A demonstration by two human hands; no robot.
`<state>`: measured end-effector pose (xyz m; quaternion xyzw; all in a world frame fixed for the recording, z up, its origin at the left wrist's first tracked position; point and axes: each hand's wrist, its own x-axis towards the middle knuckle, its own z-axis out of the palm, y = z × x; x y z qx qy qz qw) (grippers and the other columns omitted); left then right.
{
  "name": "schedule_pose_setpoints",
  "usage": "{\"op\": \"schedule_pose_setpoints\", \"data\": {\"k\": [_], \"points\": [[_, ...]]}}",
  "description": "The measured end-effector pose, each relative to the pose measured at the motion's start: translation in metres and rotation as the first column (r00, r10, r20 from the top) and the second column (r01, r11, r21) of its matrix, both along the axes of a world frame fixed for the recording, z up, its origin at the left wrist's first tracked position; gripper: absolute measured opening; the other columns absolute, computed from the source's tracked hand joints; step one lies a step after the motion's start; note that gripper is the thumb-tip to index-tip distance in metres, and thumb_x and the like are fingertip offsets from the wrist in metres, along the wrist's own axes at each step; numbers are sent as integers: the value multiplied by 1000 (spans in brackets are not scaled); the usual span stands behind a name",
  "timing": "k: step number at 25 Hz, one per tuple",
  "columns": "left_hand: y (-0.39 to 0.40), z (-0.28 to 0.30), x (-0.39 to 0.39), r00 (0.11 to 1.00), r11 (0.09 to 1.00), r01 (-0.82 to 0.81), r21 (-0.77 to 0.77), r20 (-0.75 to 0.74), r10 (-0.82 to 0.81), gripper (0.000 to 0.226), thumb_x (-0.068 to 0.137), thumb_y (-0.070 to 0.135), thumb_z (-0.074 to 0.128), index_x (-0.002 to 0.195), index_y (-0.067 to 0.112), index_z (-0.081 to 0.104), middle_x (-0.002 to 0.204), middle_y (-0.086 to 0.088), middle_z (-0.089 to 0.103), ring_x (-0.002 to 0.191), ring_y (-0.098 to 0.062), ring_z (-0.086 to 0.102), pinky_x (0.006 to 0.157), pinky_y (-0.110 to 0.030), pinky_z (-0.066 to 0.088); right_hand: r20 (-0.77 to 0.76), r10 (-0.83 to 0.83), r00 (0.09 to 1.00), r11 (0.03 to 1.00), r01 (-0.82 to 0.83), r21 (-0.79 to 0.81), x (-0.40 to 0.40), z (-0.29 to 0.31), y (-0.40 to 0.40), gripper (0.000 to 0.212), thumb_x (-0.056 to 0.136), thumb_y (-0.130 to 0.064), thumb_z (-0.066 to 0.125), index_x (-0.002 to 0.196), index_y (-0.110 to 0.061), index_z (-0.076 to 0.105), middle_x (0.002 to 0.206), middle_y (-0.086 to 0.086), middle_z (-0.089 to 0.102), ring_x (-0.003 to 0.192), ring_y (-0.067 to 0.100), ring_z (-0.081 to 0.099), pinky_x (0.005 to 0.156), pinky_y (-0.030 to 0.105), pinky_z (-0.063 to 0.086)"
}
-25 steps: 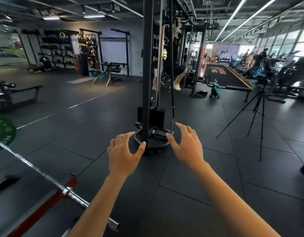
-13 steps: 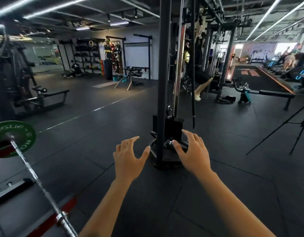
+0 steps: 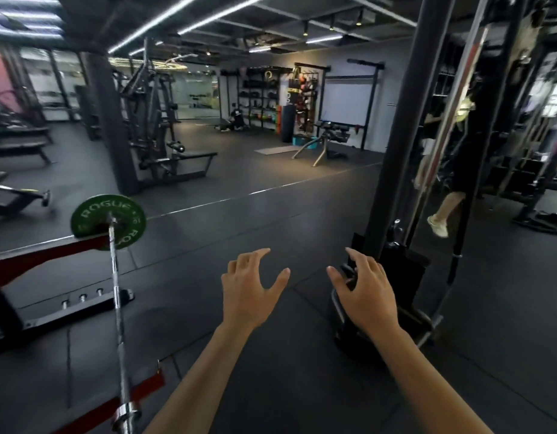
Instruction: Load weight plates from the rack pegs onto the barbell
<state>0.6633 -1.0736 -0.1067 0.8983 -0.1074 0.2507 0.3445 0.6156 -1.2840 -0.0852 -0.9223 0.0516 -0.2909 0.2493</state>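
Dark rubber tile floor [image 3: 271, 386] fills the near ground, seams visible between tiles. Two bare forearms reach forward over it. Left hand [image 3: 249, 296]: fingers spread and curled, thumb apart, holding nothing. Right hand [image 3: 365, 296]: same pose, fingers loosely clawed, empty, in front of the base of a cable machine upright [image 3: 396, 151]. Neither hand touches anything.

Left of the hands, well apart from them: barbell [image 3: 116, 292], bright steel shaft running from the near bottom edge away to the far end, collar ring showing near the bottom of the frame. It lies over a platform with red strips [image 3: 42, 255] and a black base plate [image 3: 73, 305] carrying three short pegs.

Far end of the bar carries one green weight plate [image 3: 108, 221], seated on the sleeve, face toward the camera. White raised lettering reads "ROGUE" across the top; more letters on the lower rim, partly covered by the bar; small numerals at the side too blurred to read.

Middle distance: a black plate-loaded machine [image 3: 152, 120] with a bench seat, and flat benches at the left edge.

Far: an adjustable bench [image 3: 327, 136], storage rack [image 3: 264, 98] against a grey wall, a white screen [image 3: 347, 101], a crouching person [image 3: 236, 119]. Strip lights [image 3: 189, 14] run along the exposed dark ceiling.
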Motion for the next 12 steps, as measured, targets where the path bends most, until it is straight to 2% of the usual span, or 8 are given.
{"op": "schedule_pose_setpoints", "data": {"k": [2,7,12], "points": [[6,3,49,999,999,-46,0,21,46,66,83,74,42,133,32,49,129,8,51,118,-15,44,95,-30,25,1,45,999,999,-45,-10,59,2,6,66,89,-64,46,142,-25,39,134,-4,51,122,15,48,87,32,48],[22,29,173,987,988,-148,-33,53,149,57,88,65,52,133,31,49,132,5,50,119,-16,41,96,-30,23,41,114,993,993,-113,-29,202,30,18,64,90,-59,50,141,-21,42,133,0,53,122,19,47,88,33,45],[20,15,266,981,981,-192,3,35,192,67,81,74,40,134,32,49,132,5,50,119,-17,41,95,-31,26,40,166,985,986,-166,-17,307,15,24,62,90,-56,52,139,-19,44,129,3,55,120,21,48,85,34,46]]}}
